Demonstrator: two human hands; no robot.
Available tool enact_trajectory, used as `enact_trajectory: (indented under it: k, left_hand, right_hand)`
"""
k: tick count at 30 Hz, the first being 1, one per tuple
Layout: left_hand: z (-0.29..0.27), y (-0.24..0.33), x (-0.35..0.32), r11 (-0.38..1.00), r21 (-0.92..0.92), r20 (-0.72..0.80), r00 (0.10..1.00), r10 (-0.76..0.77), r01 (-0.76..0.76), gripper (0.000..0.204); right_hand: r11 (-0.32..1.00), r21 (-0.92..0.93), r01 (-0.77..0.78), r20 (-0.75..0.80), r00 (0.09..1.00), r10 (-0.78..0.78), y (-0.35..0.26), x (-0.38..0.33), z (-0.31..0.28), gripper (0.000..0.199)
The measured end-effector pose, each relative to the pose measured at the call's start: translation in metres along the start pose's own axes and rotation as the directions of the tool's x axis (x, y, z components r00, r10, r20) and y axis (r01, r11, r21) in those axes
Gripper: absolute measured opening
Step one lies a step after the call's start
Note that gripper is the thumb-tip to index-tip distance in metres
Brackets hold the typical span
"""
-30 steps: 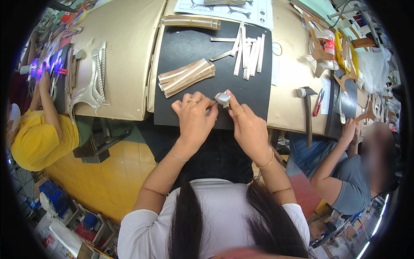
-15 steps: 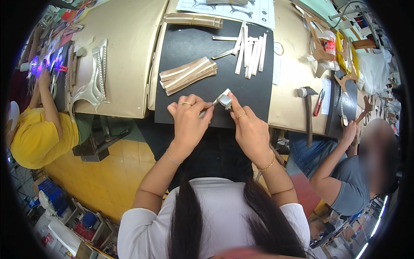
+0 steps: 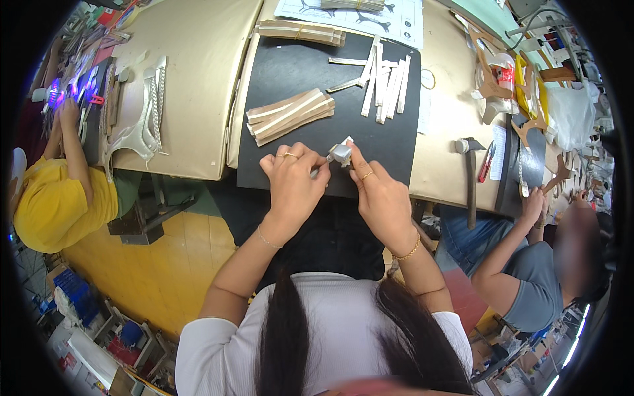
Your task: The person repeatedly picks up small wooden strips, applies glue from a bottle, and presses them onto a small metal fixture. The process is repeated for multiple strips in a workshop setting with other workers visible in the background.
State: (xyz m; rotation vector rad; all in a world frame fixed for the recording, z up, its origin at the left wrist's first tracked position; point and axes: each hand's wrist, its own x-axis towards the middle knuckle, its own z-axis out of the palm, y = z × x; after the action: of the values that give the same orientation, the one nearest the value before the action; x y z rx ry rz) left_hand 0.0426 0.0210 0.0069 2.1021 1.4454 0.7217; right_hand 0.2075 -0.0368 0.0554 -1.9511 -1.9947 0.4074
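Biggest thing first: we're looking down at a bench (image 3: pixel 191 82) covered in gold-tan sheeting, with a seam running away from us. On it, right in front of us, sits a big black mat (image 3: pixel 389 148). A printed sheet (image 3: pixel 401 14) with dark branching shapes lies just past the mat's far edge.

Toward the mat's far right there's a loose heap of pale strips (image 3: pixel 380 82), some crossing over each other. Both of our hands are over the near edge of the mat — the left hand (image 3: pixel 295 181) has its fingers curled in, and the right hand (image 3: pixel 383 191) points its index finger forward. Just past the left one, a fanned stack of brown strips (image 3: pixel 292 115) with pale stripes lies flat on the mat.

Off to the right of the mat we've got a hammer (image 3: pixel 471 178), its handle toward us, and a banded bundle of brown strips (image 3: pixel 302 32) rests along the mat's far edge.

Smallest is the silvery piece (image 3: pixel 341 154), held just above the mat between our hands. The left grip is narrow, pinching its left end; the right grip is narrow too, fingertip against its right side — we can't make out the thumb.
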Motion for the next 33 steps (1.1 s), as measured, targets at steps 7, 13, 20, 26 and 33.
enact_trajectory:
  k: [7, 13, 20, 26, 33]
  left_hand:
    - [0.013, 0.003, 0.016, 0.999, 0.004, -0.017, 0.999, 0.035, -0.035, 0.006]
    - [-0.001, -0.002, 0.01, 0.998, -0.036, 0.062, 0.997, -0.052, 0.054, 0.009]
    - [0.0, 0.0, 0.006, 0.965, 0.191, -0.054, 0.979, 0.194, -0.181, 0.01]
    - [0.002, -0.003, 0.011, 0.976, 0.104, -0.063, 0.978, 0.197, -0.19, 0.012]
    - [0.007, -0.001, 0.01, 0.979, 0.117, -0.12, 0.976, 0.183, -0.169, 0.009]
  right_hand:
    - [0.996, 0.068, -0.05, -0.087, 0.995, 0.055, 0.004, 0.004, 0.005, 0.05]
    - [0.997, -0.016, -0.082, -0.002, 0.997, 0.082, 0.007, 0.005, 0.005, 0.051]
    - [0.997, 0.0, -0.077, -0.015, 0.997, 0.077, 0.007, 0.004, 0.005, 0.051]
    - [0.996, -0.009, -0.091, 0.002, 0.996, 0.091, 0.005, 0.005, 0.003, 0.05]
    - [0.996, -0.007, -0.089, 0.003, 0.996, 0.089, 0.006, 0.005, 0.005, 0.051]
